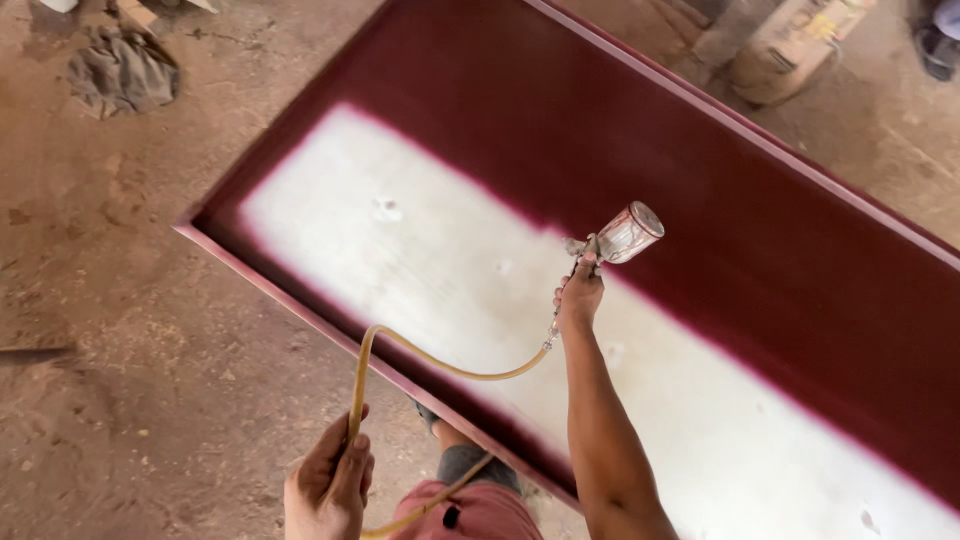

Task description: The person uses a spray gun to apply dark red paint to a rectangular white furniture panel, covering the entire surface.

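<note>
My right hand (580, 298) grips a spray gun (612, 243) with a metal cup, held over a large flat panel (420, 260). The panel's far half and rim are dark red; its near middle is still pale white. A yellowish hose (440, 368) runs from the gun's handle down in a loop to my left hand (328, 482), which holds it off the panel's near edge, low in the view.
The panel lies above a dusty brown dirt floor (130, 330). A crumpled grey rag (124, 70) lies at the top left. A stained can or drum (790, 45) stands at the top right, beside someone's foot (938, 40). My knee in red cloth (480, 505) shows below.
</note>
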